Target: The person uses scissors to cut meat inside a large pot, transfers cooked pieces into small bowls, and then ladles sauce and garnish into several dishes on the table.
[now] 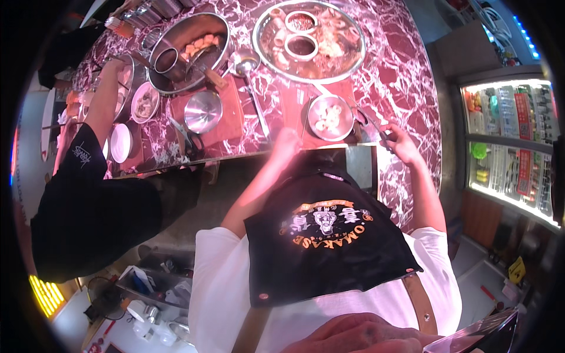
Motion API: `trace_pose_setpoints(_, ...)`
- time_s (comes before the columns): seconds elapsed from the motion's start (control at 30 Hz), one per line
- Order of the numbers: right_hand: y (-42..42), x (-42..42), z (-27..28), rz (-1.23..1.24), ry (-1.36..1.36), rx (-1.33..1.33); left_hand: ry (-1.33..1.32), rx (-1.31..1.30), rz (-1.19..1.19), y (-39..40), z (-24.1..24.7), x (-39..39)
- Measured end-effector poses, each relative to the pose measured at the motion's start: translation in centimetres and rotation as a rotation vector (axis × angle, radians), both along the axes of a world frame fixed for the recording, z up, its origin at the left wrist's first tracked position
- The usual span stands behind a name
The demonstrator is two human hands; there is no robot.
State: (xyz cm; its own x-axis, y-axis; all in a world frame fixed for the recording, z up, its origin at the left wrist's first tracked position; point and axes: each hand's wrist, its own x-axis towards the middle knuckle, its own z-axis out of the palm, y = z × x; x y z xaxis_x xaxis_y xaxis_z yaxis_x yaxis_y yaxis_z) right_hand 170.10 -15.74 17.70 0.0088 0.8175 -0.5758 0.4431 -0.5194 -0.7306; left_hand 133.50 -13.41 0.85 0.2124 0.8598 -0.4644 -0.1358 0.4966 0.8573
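My left hand [288, 144] is curled at the table's front edge, around what looks like a thin stick [305, 115]. Just right of the stick a small steel bowl [312, 129] holds several pale food pieces [332, 117]. My right hand [401, 143] grips a dark, slim tool [380, 129] that slants toward the bowl; its exact kind is unclear. Dark looped scissor handles [362, 117] lie between that tool and the bowl. Under the bowl is a reddish-brown board or mat [289, 103].
Behind the bowl stands a wide steel pan [258, 53] of food in liquid. To the left are an oval pot [154, 81], a ladle [258, 101], an empty steel bowl [203, 111] and scissors [192, 143]. A co-worker's arm [103, 99] reaches in. Another hand [353, 333] shows at the bottom.
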Motion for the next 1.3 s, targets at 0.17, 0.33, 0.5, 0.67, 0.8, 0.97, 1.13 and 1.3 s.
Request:
trace_pose_setpoints(0.17,7.1,1.6,-4.5,-0.155,0.249,0.082,0.256,0.032,0.087,2.4,0.7,4.1)
trace_pose_setpoints(0.33,24.8,2.2,-7.1,0.154,-0.431,0.405,0.305,0.255,0.101,2.8,-1.0,5.7)
trace_pose_setpoints(0.5,39.5,0.5,-5.0,0.303,-0.787,0.279,0.105,0.184,0.023,3.5,1.2,6.9)
trace_pose_setpoints(0.67,43.8,-2.7,-5.2,0.484,-0.779,0.138,0.037,0.047,0.264,1.2,1.7,5.5)
trace_pose_setpoints(0.8,44.3,-3.0,-8.8,0.527,-0.794,0.251,0.091,-0.006,0.442,-0.1,7.6,3.0)
trace_pose_setpoints(0.97,48.0,0.5,-14.2,0.725,-0.856,0.358,0.273,-0.010,0.617,-6.1,8.2,-2.7)
trace_pose_setpoints(1.13,44.8,7.2,-11.1,0.696,-0.973,0.549,0.223,-0.002,0.781,-13.3,8.2,-8.7)
trace_pose_setpoints(1.3,31.7,-3.1,-0.3,0.463,-0.282,0.185,0.103,-0.095,1.015,-22.8,7.5,-17.0)
